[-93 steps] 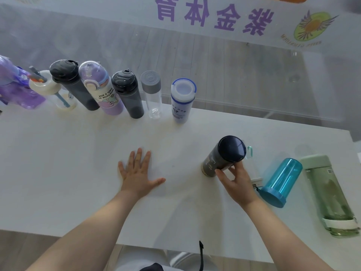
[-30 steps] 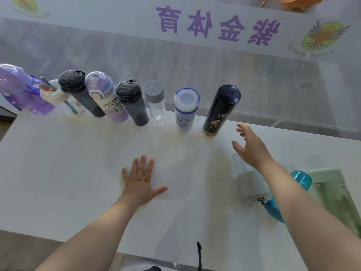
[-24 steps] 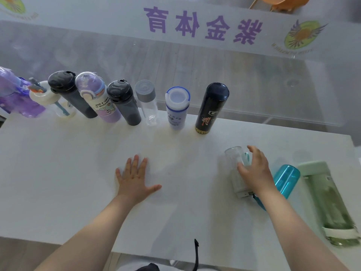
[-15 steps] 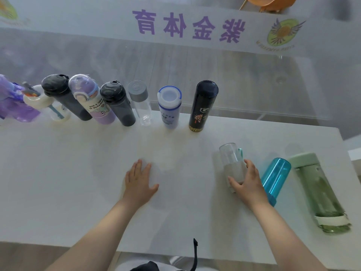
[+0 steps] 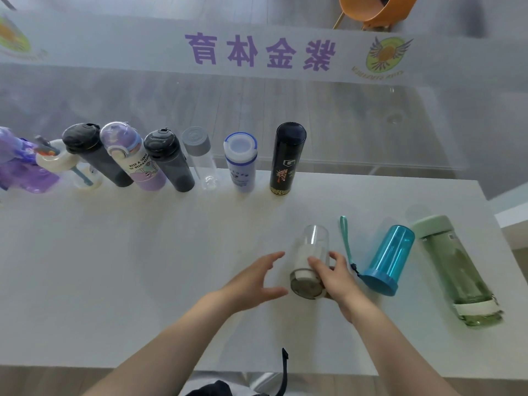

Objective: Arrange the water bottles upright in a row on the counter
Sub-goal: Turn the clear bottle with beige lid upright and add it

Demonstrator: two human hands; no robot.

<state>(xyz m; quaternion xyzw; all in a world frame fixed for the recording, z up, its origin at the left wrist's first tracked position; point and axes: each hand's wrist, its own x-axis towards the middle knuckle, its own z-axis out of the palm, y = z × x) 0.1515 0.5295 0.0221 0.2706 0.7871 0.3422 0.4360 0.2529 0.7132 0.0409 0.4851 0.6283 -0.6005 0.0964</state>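
Head view, sole entry.

Desk [image 5: 143, 267]: white, carrying all items.

Row along the far edge, upright, left to right: a purple bottle [image 5: 20, 170] at the left margin, partly cut off; white-lidded cup [image 5: 61, 164]; dark grey bottle [image 5: 94, 154]; lilac printed bottle [image 5: 134, 158]; second dark grey bottle [image 5: 170, 161]; clear grey-capped bottle [image 5: 201, 158]; white blue-rimmed bottle [image 5: 241, 162]; black flask [image 5: 287, 158], standing at the right end of the row.

Items not yet stood up, near right part of the desk: clear bottle [image 5: 310, 261], teal bottle [image 5: 385, 261] with a wrist strap [image 5: 345, 241], green bottle [image 5: 457, 270]. The teal and green ones lay on their sides.

Right hand [image 5: 334, 278]: fingers [image 5: 315, 264] were wrapped over the lower body of the clear bottle, gripping it. Whether the bottle was touching the desk could not be told.

Left hand [image 5: 254, 281]: fingers [image 5: 275, 257] were spread and open, holding nothing, just left of the clear bottle and apart from it.

Governing relation: the clear bottle's long axis ran near to far, one end facing the camera and the other pointing toward the row. The right hand was on it; the left was merely beside it. The free slot lay far and slightly left, just right of the black flask, so the move probably calls for tipping the bottle upright before setting it there.
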